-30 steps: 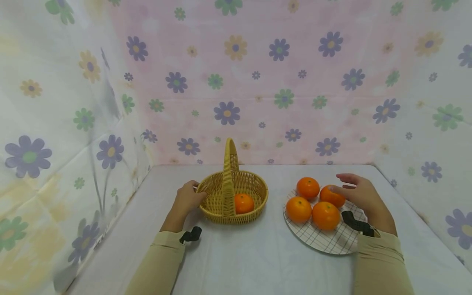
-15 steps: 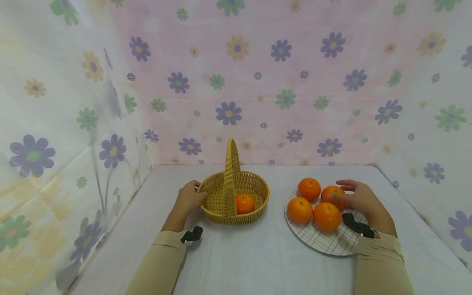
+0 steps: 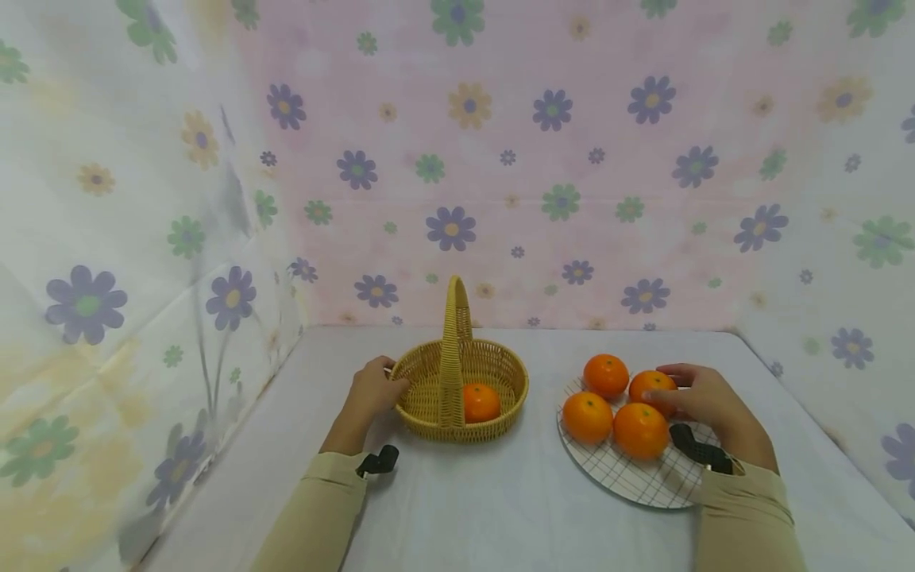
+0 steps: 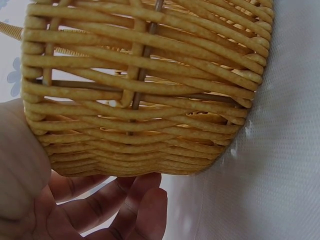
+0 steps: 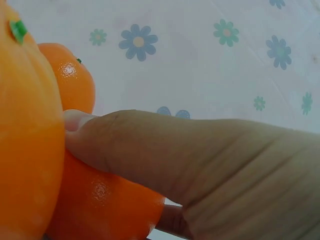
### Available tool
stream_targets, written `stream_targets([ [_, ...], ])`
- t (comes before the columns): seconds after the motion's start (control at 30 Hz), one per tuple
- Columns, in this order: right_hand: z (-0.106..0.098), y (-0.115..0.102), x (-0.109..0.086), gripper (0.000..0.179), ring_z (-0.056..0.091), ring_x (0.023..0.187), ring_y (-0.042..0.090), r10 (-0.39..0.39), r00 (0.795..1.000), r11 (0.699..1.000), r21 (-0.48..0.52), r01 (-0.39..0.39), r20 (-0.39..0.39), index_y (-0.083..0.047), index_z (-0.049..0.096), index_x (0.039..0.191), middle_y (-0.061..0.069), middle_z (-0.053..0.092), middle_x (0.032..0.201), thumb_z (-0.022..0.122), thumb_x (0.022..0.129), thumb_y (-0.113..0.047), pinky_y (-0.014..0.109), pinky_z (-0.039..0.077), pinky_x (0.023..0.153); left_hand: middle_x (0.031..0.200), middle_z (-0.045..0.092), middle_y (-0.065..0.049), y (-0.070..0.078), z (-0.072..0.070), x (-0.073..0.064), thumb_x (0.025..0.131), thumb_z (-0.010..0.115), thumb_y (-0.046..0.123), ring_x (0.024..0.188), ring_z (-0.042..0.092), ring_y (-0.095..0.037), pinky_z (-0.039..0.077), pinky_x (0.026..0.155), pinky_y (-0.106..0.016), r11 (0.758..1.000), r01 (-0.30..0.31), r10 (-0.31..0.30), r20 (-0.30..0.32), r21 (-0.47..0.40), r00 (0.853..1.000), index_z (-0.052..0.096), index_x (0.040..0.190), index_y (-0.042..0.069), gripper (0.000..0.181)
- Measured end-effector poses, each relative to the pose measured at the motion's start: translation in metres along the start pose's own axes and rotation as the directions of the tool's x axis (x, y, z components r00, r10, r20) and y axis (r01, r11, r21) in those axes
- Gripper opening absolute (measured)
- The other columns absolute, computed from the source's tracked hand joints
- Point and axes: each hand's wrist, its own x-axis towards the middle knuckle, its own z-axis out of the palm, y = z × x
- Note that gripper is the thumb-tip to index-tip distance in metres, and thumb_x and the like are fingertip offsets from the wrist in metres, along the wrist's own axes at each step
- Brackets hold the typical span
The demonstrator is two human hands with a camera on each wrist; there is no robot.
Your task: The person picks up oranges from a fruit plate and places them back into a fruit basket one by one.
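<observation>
My left hand (image 3: pixel 372 391) holds the left end of a yellow wicker basket (image 3: pixel 417 427), its thumb over the rim. In the left wrist view the fingers (image 4: pixel 150 212) curl beside the basket's woven wall (image 4: pixel 145 65). One orange (image 3: pixel 481 403) lies inside the basket, right of the tall handle. My right hand (image 3: pixel 718 405) grips the back right orange (image 3: pixel 652 388) on a plate (image 3: pixel 654 494), thumb in front and fingers behind. In the right wrist view the thumb (image 5: pixel 145 142) presses on that orange (image 5: pixel 105 210), and a nearer orange (image 5: pixel 25 145) partly covers it.
Three more oranges rest close together on the checked plate: one at the back (image 3: pixel 606 375), one at the left (image 3: pixel 588 417) and one in front (image 3: pixel 641 430). A white cloth (image 3: pixel 486 508) covers the table. Flowered sheets (image 3: pixel 515 167) stand behind and at both sides.
My right hand has come down from above the back right orange and closed its thumb and fingers round it. The left hand stays on the basket. The head view has shifted slightly.
</observation>
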Motion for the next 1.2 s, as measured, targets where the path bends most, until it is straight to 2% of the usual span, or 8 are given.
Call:
stream_targets([
  [0.17,0.000,-0.001,0.000,0.099,0.064,0.114,0.035,0.028,1.000,1.000,-0.005,-0.028,-0.003,0.002,0.040,0.154,0.031,0.046,0.149,0.080,0.084,-0.056,0.045,0.059,0.093,0.113,0.068,-0.018,0.002,0.000,-0.001,0.094,0.067,0.027,0.094,0.068,-0.027,0.058,0.070,-0.034,1.000,0.006,-0.006,-0.006,0.007,1.000,0.059,0.131,0.001,0.047],
  [0.3,-0.002,-0.003,0.000,0.104,0.061,0.117,0.037,0.067,0.998,0.998,-0.004,-0.067,-0.008,0.000,0.037,0.156,0.030,0.045,0.151,0.080,0.082,-0.059,0.052,0.054,0.101,0.113,0.068,-0.018,0.002,0.000,-0.001,0.094,0.068,0.028,0.094,0.068,-0.027,0.057,0.071,-0.034,1.000,0.008,-0.008,-0.008,0.014,1.000,0.059,0.131,0.000,0.047],
  [0.53,-0.007,-0.008,-0.002,0.106,0.059,0.121,0.040,0.060,0.998,0.998,-0.016,-0.061,-0.033,-0.003,0.035,0.158,0.030,0.042,0.155,0.079,0.082,-0.062,0.062,0.046,0.106,0.113,0.068,-0.018,0.003,-0.001,-0.002,0.094,0.068,0.027,0.093,0.068,-0.026,0.058,0.070,-0.034,1.000,0.012,-0.012,-0.006,0.004,1.000,0.059,0.132,0.000,0.047],
  [0.73,-0.012,-0.015,-0.006,0.105,0.058,0.122,0.039,0.025,0.997,1.000,-0.016,-0.026,-0.068,-0.004,0.036,0.159,0.029,0.040,0.156,0.077,0.083,-0.063,0.059,0.049,0.105,0.112,0.068,-0.018,0.004,0.000,-0.002,0.094,0.067,0.027,0.091,0.067,-0.025,0.057,0.068,-0.032,1.000,0.010,-0.010,-0.004,0.003,1.000,0.058,0.133,0.000,0.048],
  [1.03,-0.015,-0.031,-0.015,0.106,0.058,0.124,0.040,-0.058,0.993,0.998,-0.044,0.053,-0.104,-0.003,0.038,0.157,0.027,0.050,0.149,0.075,0.082,-0.068,0.053,0.055,0.099,0.111,0.069,-0.017,0.002,0.000,-0.001,0.093,0.068,0.028,0.090,0.068,-0.025,0.056,0.068,-0.032,1.000,0.004,-0.004,-0.004,-0.003,1.000,0.058,0.133,0.000,0.049],
  [1.2,-0.015,-0.040,-0.020,0.104,0.058,0.125,0.039,-0.076,0.991,0.997,-0.032,0.073,-0.111,-0.005,0.039,0.157,0.025,0.052,0.148,0.074,0.082,-0.069,0.051,0.055,0.098,0.113,0.069,-0.017,0.002,0.000,-0.001,0.093,0.068,0.028,0.092,0.068,-0.025,0.057,0.070,-0.033,1.000,0.009,-0.009,-0.003,0.004,1.000,0.058,0.133,0.001,0.050],
])
